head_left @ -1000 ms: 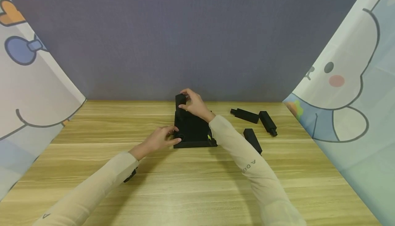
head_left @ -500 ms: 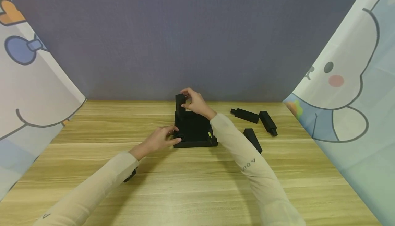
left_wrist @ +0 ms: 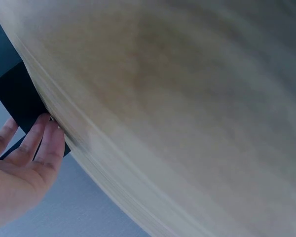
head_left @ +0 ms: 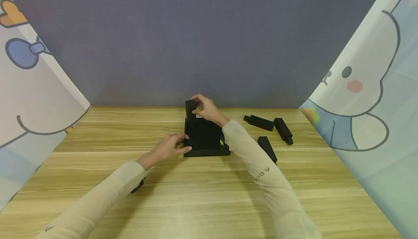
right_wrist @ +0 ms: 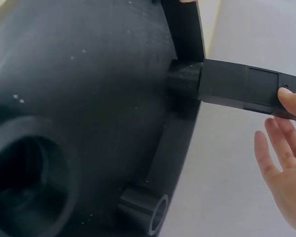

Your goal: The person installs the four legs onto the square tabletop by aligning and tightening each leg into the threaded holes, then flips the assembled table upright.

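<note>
A black square panel [head_left: 207,134] with a raised rim lies on the wooden table, its hollow side up. At its back left corner a square-section black leg [head_left: 191,109] stands upright. My right hand [head_left: 209,111] holds the leg near its top, thumb on one face and fingertips behind. In the right wrist view, the leg [right_wrist: 232,81] meets a round fitting at the panel's rim, and a tubular socket [right_wrist: 144,210] shows farther along. My left hand [head_left: 168,146] holds the front left corner; in the left wrist view its fingers [left_wrist: 49,148] lie against the panel's side.
Three more black legs lie on the table to the right: one leg [head_left: 260,122] and another leg [head_left: 283,131] toward the back, a third leg [head_left: 267,148] beside the right sleeve. A grey partition [head_left: 209,43] rises behind the table [head_left: 196,202], with printed cloths on both sides.
My right thumb has shifted slightly to the right on the leg, and the right wrist with it. The left hand, the panel and the loose legs look unchanged.
</note>
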`<move>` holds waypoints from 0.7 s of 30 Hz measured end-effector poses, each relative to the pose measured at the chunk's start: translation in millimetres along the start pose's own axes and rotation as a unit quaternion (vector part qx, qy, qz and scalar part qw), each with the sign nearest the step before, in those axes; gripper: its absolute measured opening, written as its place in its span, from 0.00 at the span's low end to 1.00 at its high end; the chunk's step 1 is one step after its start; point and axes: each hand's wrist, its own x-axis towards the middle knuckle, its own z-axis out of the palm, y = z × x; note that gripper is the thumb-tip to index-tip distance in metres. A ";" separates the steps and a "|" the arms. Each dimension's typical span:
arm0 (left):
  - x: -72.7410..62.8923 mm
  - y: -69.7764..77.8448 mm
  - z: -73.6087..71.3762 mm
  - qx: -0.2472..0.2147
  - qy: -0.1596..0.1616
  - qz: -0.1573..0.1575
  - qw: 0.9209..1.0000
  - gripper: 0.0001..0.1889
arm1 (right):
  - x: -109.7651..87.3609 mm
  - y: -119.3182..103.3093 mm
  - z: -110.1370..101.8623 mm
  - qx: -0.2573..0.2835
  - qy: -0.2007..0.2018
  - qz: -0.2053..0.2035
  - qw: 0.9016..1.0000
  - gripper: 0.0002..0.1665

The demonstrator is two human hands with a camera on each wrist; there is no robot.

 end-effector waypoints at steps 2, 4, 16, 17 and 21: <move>-0.3 0.4 -0.2 -0.001 0.001 0.004 1.000 0.24 | -1.5 0.5 2.1 0.007 0.015 0.001 1.000 0.26; -0.5 0.2 -0.1 0.000 0.003 0.007 1.000 0.24 | -3.0 1.5 4.5 0.015 0.029 0.002 0.999 0.25; -0.4 -1.2 1.2 -0.001 0.010 0.020 1.000 0.24 | -6.9 5.2 11.2 0.015 0.064 0.014 0.998 0.27; -0.5 -1.4 1.3 -0.002 0.011 0.021 1.000 0.24 | -6.7 5.1 10.8 0.012 0.062 0.011 0.998 0.27; -0.6 -2.1 1.6 -0.003 0.010 0.019 1.000 0.24 | -5.4 4.0 8.1 -0.002 0.049 0.000 0.999 0.27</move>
